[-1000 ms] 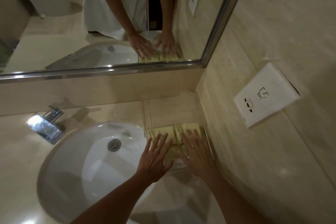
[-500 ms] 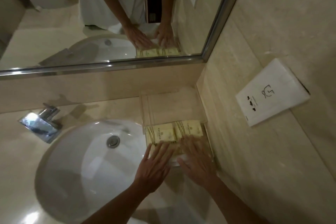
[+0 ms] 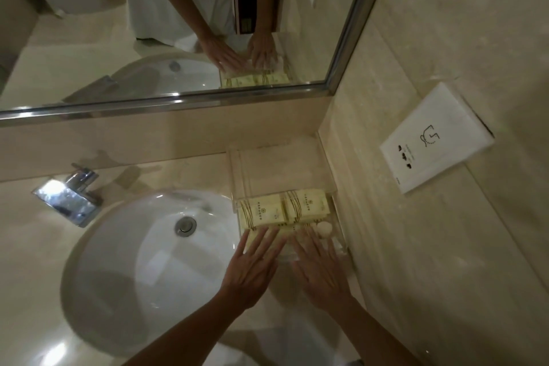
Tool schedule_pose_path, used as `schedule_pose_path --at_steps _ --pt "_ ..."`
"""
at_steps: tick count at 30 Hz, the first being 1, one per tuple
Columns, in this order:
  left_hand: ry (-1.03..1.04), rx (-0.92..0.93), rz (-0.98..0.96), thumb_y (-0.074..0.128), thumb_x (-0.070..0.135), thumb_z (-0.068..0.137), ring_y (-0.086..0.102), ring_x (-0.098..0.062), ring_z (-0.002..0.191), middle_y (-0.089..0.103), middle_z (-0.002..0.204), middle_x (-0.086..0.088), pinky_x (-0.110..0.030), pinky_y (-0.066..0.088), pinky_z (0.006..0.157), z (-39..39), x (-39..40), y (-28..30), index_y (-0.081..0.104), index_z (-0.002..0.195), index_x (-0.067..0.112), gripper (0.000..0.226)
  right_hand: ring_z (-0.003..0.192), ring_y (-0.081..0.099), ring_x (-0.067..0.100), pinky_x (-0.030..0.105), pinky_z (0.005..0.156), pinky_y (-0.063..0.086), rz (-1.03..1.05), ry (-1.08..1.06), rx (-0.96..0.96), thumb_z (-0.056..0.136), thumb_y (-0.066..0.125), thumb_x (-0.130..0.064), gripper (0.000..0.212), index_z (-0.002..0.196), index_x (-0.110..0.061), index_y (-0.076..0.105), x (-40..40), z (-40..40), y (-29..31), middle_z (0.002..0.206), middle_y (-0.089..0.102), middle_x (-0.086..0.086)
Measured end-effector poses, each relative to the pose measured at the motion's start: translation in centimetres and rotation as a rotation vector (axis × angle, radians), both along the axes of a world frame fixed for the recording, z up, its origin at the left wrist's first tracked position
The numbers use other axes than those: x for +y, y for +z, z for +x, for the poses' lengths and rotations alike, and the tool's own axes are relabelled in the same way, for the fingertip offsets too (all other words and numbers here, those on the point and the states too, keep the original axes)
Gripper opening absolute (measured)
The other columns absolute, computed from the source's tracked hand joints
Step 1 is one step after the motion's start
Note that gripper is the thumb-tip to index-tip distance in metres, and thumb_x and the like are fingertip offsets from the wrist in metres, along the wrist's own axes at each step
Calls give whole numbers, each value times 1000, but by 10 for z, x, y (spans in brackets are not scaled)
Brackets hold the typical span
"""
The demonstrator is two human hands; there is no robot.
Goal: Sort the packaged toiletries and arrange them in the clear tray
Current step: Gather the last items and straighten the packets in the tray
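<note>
Both hands have slid back toward the counter's front edge, baring two yellow packets (image 3: 282,206). Left hand (image 3: 255,264) and right hand (image 3: 319,269) lie flat, fingers straight, on packets in the clear tray (image 3: 341,235) at the counter's right edge. Light, slippery wrappers, probably; best pinched by their edges.

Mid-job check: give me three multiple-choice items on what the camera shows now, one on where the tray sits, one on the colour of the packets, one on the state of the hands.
1. Where is the clear tray?
A. inside the sink basin
B. on the counter in the corner, right of the sink
C. left of the faucet

2. What colour are the printed packets at the tray's far end?
A. pale yellow
B. dark blue
C. red

3. How are the two hands?
A. both clenched in fists
B. one lifting a packet high
C. both flat, fingers straight, over the tray's near end

Answers: 1 B, the tray sits against the side wall beside the basin. 2 A, the wrappers are pale yellow. 3 C, left hand and right hand lie spread.
</note>
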State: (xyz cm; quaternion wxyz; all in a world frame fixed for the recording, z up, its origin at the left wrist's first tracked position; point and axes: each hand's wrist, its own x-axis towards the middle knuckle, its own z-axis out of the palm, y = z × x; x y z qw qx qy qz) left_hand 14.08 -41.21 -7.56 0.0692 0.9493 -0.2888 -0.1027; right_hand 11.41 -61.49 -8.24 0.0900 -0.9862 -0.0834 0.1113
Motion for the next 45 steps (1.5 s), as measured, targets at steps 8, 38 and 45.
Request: schedule_pose_path --at_steps 8,38,45 --pt "63 -14 48 23 33 99 5 -27 148 7 161 -5 -56 14 113 2 8 -2 2 152 23 58 149 2 15 50 118 11 -26 -82 -38 101 19 -42 55 153 -28 9 -6 -2 -7 162 8 -4" --pt "3 -20 96 64 36 83 40 -29 136 45 146 -9 -47 40 108 56 -1 3 42 137 18 61 91 55 27 48 85 51 160 -494 -180 69 57 -62 45 90 -23 49 11 98 16 102 45 3" --pt "15 -25 46 62 29 84 39 -30 137 43 147 -12 -46 42 107 57 -4 6 43 138 16 58 94 55 25 49 86 50 192 -459 -169 77 53 -62 46 98 -21 50 4 95 22 107 47 3"
